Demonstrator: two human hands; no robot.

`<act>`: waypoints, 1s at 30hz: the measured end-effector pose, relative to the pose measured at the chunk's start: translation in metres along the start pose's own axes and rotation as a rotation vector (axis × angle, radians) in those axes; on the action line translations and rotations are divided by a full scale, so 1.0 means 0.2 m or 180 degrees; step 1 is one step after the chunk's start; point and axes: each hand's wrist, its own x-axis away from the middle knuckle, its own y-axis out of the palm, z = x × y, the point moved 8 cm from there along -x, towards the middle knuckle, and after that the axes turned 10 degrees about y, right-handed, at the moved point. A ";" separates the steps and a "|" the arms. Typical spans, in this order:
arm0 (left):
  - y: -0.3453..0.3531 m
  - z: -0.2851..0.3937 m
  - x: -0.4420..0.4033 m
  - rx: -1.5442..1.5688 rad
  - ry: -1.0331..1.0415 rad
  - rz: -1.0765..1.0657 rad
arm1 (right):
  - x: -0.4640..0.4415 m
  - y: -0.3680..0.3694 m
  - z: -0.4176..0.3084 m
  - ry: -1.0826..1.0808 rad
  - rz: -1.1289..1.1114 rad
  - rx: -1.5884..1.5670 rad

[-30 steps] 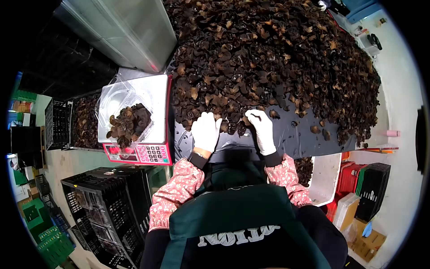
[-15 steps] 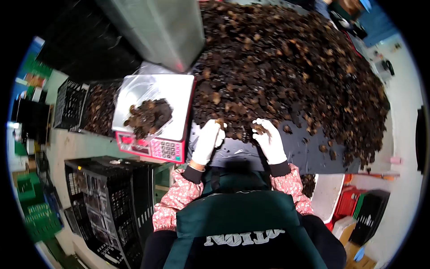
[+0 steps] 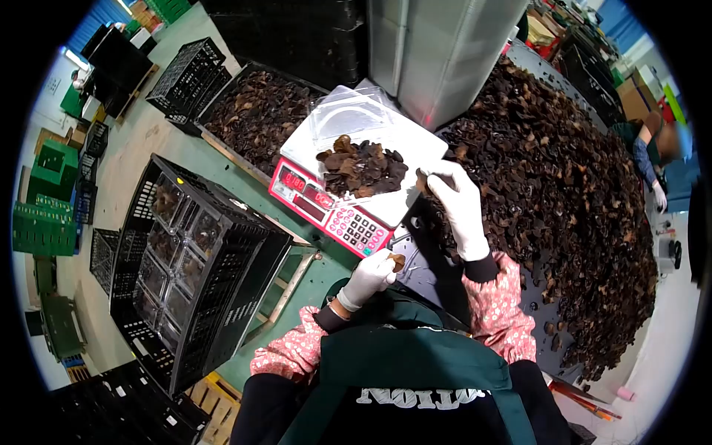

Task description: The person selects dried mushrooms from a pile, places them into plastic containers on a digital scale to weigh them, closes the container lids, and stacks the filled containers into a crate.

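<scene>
A pink-red digital scale with lit red digits stands in front of me. On its white plate, an open clear plastic box holds a heap of dark brown wood ear mushrooms. Gloved in white, my right hand is at the right edge of the scale, its fingertips closed on a small brown wood ear mushroom. Close to my body, just below the scale's keypad, my left hand is curled around another small brown wood ear mushroom.
A large mushroom pile covers the table to the right. Tall stacked clear containers stand behind the scale. At left are a black crate with packed clear boxes and a mushroom-filled crate. Another person is at far right.
My view has turned left towards the scale. My right hand has moved from the pile to the scale's edge with a wood ear mushroom; my left hand has drawn back near my body.
</scene>
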 end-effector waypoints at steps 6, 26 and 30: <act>-0.11 0.20 0.06 -0.1950 0.1963 0.0182 | -0.22 0.19 -0.17 -0.0451 -0.0154 0.0449; 0.33 0.12 -0.22 0.1323 -0.0725 -0.0685 | 0.29 -0.77 0.07 -0.0843 0.1986 0.2746; 0.55 -0.03 -0.20 0.1609 -0.1233 -0.1079 | 0.56 -0.41 0.19 -0.0166 0.0177 0.1185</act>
